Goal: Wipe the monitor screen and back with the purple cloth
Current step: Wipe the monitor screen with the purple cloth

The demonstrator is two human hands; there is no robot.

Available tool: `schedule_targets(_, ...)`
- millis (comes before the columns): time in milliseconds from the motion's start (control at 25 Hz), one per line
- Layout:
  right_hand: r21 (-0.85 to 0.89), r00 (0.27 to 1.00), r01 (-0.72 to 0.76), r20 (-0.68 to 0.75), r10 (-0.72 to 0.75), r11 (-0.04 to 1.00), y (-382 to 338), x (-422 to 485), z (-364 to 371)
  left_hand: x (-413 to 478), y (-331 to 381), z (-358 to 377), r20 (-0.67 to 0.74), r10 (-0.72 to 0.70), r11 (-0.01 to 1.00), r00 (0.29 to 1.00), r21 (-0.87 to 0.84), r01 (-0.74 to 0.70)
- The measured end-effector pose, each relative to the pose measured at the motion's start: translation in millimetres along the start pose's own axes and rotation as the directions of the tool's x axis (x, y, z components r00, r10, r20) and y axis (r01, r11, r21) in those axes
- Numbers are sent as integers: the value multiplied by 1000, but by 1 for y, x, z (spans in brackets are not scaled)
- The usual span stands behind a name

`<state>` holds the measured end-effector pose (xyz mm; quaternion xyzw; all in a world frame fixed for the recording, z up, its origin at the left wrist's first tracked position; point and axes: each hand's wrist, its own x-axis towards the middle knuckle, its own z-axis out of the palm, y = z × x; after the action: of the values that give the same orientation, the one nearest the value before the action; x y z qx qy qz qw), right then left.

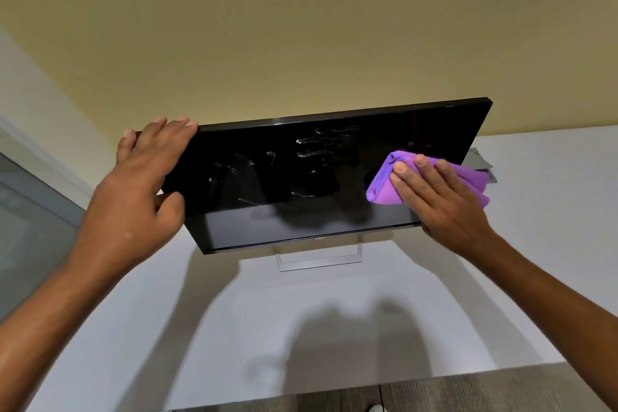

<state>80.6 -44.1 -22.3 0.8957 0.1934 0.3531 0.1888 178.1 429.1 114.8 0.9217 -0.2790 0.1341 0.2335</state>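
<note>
A black monitor stands on a silver stand on the white table, its dark screen facing me and streaked with wet smears near the middle. My left hand grips the monitor's upper left corner, fingers over the top edge and thumb on the front. My right hand presses a folded purple cloth flat against the right part of the screen. The monitor's back is hidden.
The white table runs toward a yellow-beige wall. A grey flat object lies behind the monitor's right edge. Grey flooring shows past the table's near edge. A glass panel stands at the left.
</note>
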Motion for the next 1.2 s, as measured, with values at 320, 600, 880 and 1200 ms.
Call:
schedule_targets(320, 101, 963, -179, -187, 196, 979, 3, 75, -8, -1, -4, -2, -7, -23, 997, 1000, -78, 22)
schedule_targets(600, 125, 965, -105, -226, 132, 987, -42, 127, -6, 1, -3, 0, -23, -43, 990, 999, -134, 40)
schedule_targets(880, 157, 972, -14, -229, 51, 988, -80, 150, -7, 0, -1, 1, -33, -47, 986, 998, -160, 41)
schedule_targets(1200, 132, 962, 262, -117, -247, 956, -92, 110, 7, 0, -1, 0, -31, -35, 987, 999, -158, 29)
